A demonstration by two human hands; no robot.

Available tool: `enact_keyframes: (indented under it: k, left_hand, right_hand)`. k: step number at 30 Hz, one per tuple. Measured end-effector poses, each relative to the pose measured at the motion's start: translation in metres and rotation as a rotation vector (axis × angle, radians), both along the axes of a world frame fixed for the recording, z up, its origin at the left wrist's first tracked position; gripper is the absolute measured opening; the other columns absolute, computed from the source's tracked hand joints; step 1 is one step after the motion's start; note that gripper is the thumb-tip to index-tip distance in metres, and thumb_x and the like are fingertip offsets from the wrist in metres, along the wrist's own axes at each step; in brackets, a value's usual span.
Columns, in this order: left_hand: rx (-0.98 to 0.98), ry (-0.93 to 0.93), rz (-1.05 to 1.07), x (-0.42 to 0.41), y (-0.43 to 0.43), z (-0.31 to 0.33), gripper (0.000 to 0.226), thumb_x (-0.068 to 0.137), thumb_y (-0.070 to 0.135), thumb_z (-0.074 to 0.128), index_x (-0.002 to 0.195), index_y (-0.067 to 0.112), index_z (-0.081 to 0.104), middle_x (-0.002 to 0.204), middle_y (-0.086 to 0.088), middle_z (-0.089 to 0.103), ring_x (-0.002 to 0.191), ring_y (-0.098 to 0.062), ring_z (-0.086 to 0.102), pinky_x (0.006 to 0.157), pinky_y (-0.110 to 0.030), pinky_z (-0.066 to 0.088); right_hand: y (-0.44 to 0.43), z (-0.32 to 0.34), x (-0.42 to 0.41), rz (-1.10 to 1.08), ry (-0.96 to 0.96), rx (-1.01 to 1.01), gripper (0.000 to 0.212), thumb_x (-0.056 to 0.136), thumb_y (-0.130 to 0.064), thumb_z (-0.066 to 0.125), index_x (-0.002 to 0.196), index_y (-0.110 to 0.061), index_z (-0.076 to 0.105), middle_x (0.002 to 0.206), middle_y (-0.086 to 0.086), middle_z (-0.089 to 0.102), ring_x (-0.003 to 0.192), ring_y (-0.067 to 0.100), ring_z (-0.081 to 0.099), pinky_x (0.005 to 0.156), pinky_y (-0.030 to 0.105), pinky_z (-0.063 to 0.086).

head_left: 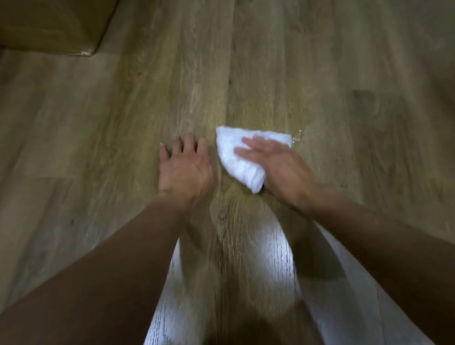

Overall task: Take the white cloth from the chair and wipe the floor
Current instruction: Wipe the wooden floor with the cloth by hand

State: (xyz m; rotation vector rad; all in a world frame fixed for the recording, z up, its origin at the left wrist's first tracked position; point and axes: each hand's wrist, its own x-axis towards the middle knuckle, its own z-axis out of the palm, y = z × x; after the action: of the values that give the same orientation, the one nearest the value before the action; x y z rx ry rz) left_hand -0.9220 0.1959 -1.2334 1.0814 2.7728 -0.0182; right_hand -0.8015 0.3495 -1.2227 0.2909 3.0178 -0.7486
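Seen from above, two bare arms reach down to a wood-plank floor (320,50). The right hand (275,161) presses flat, fingers (248,144) straight and released, on a crumpled white cloth (233,157) lying on the floor. Just beside it, the left hand (185,168) rests palm-down on the boards, fingers spread, holding nothing. A small wet patch (298,136) glistens at the cloth's right edge. A cardboard box (36,21) sits at the top left.

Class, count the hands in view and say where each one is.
2. The left hand rests flat on the floor; the right hand presses the white cloth just beside it.
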Motion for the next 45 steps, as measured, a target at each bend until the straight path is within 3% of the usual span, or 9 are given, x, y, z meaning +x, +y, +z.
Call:
enact_keyframes:
  k: [3, 6, 15, 17, 21, 29, 35, 40, 45]
  left_hand:
    - [0.012, -0.004, 0.009, 0.001, 0.001, 0.0, 0.035, 0.095, 0.029, 0.032, 0.124, 0.01, 0.04, 0.142, -0.017, 0.036, 0.138, -0.039, 0.027, 0.112, -0.058, 0.021]
    - [0.018, -0.005, 0.008, 0.002, -0.001, 0.0, 0.032, 0.096, 0.028, 0.032, 0.121, 0.01, 0.04, 0.139, -0.016, 0.038, 0.139, -0.038, 0.026, 0.113, -0.058, 0.02]
    - [0.062, 0.003, 0.031, 0.003, -0.001, -0.001, 0.033, 0.097, 0.028, 0.034, 0.121, 0.008, 0.043, 0.14, -0.016, 0.038, 0.138, -0.038, 0.027, 0.113, -0.056, 0.019]
    - [0.056, -0.019, 0.037, 0.003, 0.0, 0.0, 0.031, 0.097, 0.027, 0.033, 0.12, 0.009, 0.042, 0.139, -0.016, 0.038, 0.139, -0.038, 0.024, 0.114, -0.056, 0.017]
    - [0.04, -0.043, 0.023, 0.001, -0.004, 0.003, 0.033, 0.098, 0.029, 0.033, 0.123, 0.009, 0.042, 0.139, -0.015, 0.037, 0.14, -0.036, 0.022, 0.116, -0.054, 0.016]
    - [0.306, -0.075, 0.127, 0.01, 0.017, 0.016, 0.048, 0.099, 0.036, 0.034, 0.137, 0.006, 0.034, 0.141, -0.022, 0.038, 0.127, -0.04, 0.039, 0.107, -0.056, 0.031]
    - [0.32, -0.089, -0.423, 0.047, 0.056, 0.021, 0.05, 0.099, 0.037, 0.038, 0.142, 0.011, 0.039, 0.148, -0.009, 0.041, 0.137, -0.025, 0.037, 0.115, -0.039, 0.025]
    - [0.177, -0.001, -0.579, 0.06, 0.062, 0.022, 0.041, 0.1, 0.039, 0.03, 0.119, 0.015, 0.057, 0.114, -0.007, 0.06, 0.106, -0.027, 0.056, 0.095, -0.037, 0.039]
    - [0.001, 0.041, -0.744, 0.053, 0.057, 0.03, 0.055, 0.095, 0.048, 0.016, 0.123, 0.02, 0.055, 0.121, -0.001, 0.056, 0.109, -0.021, 0.057, 0.09, -0.038, 0.047]
  right_hand:
    - [0.045, -0.002, -0.03, -0.208, -0.108, 0.051, 0.066, 0.089, -0.011, 0.06, 0.148, -0.022, 0.033, 0.158, 0.005, 0.025, 0.146, 0.023, 0.02, 0.119, 0.032, 0.015]
    - [0.055, -0.006, -0.044, -0.356, -0.122, 0.178, 0.065, 0.089, -0.014, 0.048, 0.149, -0.02, 0.025, 0.156, 0.009, 0.023, 0.144, 0.031, 0.021, 0.116, 0.044, 0.021]
    - [0.013, -0.015, 0.012, 0.014, 0.034, 0.09, 0.065, 0.085, -0.012, 0.06, 0.145, -0.024, 0.039, 0.155, 0.004, 0.031, 0.145, 0.021, 0.024, 0.119, 0.036, 0.013]
    - [0.052, -0.01, 0.003, -0.163, 0.014, 0.058, 0.074, 0.077, -0.007, 0.07, 0.144, -0.02, 0.041, 0.154, 0.007, 0.034, 0.143, 0.022, 0.03, 0.119, 0.032, 0.017]
    - [0.081, -0.004, -0.01, -0.475, -0.036, 0.088, 0.065, 0.085, -0.004, 0.052, 0.146, -0.018, 0.036, 0.154, 0.01, 0.032, 0.142, 0.025, 0.03, 0.116, 0.035, 0.019]
    - [0.001, -0.024, 0.037, -0.076, 0.01, 0.102, 0.07, 0.082, -0.016, 0.057, 0.147, -0.03, 0.032, 0.158, -0.001, 0.024, 0.147, 0.021, 0.017, 0.119, 0.038, 0.009]
    - [0.045, -0.008, 0.039, -0.323, -0.141, -0.001, 0.082, 0.081, -0.002, 0.06, 0.15, -0.027, 0.024, 0.16, 0.003, 0.016, 0.148, 0.022, 0.012, 0.12, 0.037, 0.013]
    - [0.002, -0.005, 0.075, -0.25, -0.162, 0.048, 0.071, 0.093, -0.022, 0.045, 0.153, -0.018, 0.008, 0.161, 0.007, 0.006, 0.148, 0.03, 0.007, 0.12, 0.043, 0.009]
    - [-0.002, -0.003, 0.102, -0.197, -0.216, 0.044, 0.06, 0.1, -0.052, 0.017, 0.153, -0.027, 0.007, 0.162, 0.004, 0.004, 0.149, 0.024, 0.003, 0.12, 0.041, 0.006]
